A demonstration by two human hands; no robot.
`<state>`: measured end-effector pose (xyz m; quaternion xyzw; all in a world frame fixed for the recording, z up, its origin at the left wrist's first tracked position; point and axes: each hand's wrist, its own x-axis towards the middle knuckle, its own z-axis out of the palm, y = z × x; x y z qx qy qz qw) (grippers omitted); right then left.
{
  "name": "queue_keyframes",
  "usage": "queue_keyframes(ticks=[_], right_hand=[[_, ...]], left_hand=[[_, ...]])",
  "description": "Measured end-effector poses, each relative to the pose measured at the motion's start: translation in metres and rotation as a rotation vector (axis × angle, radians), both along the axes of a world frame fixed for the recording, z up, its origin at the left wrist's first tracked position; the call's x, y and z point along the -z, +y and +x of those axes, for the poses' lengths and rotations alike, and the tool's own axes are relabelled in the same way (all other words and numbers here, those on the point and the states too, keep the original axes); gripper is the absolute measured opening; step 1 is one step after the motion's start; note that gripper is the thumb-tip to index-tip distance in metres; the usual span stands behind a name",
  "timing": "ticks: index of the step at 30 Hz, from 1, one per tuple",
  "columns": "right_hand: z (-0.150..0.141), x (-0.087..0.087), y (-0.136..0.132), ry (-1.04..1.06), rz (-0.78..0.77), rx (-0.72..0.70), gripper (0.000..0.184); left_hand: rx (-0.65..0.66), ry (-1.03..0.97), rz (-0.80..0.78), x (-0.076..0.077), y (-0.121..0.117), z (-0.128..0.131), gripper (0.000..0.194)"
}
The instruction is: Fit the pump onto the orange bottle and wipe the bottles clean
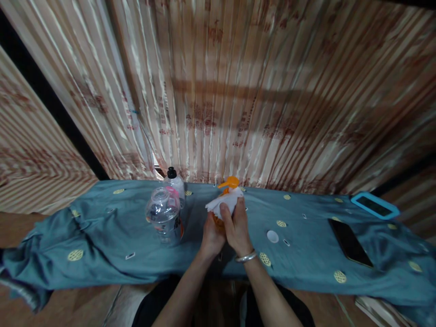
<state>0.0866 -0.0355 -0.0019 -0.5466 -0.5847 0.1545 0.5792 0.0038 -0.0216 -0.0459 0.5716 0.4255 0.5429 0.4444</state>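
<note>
Probably slick: hold the bottle (218,221) by its body

Centre frame, the bottle looks stiff and fairly light. The left hand (212,237) wraps its fingers round it; the right hand (237,228) clamps a soft cloth (225,201) to it.

The right hand (238,227) wears a shiny silver bangle (245,257) at the wrist; both forearms (189,286) are bare. Below the cloth's (102,254) near edge, dark clothing (153,302), probably black trousers, covers the legs.
</note>
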Motion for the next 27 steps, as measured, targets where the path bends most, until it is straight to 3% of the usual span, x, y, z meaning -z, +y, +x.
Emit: queue_keyframes(ticks=[6, 10, 13, 19, 24, 27], right_hand=[[0.002, 0.015, -0.009, -0.019, -0.046, -0.030, 0.070], [0.004, 0.025, -0.017, -0.005, -0.100, -0.060, 0.087], [0.009, 0.035, -0.023, 0.013, -0.152, -0.095, 0.088], [0.033, 0.059, -0.025, 0.058, -0.264, -0.237, 0.072], [0.046, 0.067, -0.021, 0.103, -0.290, -0.295, 0.064], [0.049, 0.069, -0.018, 0.117, -0.280, -0.319, 0.060]], left_hand=[[0.107, 0.045, 0.142, 0.001, 0.004, -0.003, 0.024], [0.123, 0.040, 0.055, 0.005, 0.004, -0.005, 0.026], [0.157, 0.006, 0.029, 0.005, 0.003, -0.005, 0.036], [0.330, 0.081, 0.023, 0.007, -0.003, -0.010, 0.064], [0.315, 0.009, -0.010, 0.007, -0.011, -0.014, 0.100], [0.290, -0.036, -0.029, 0.008, -0.013, -0.014, 0.104]])
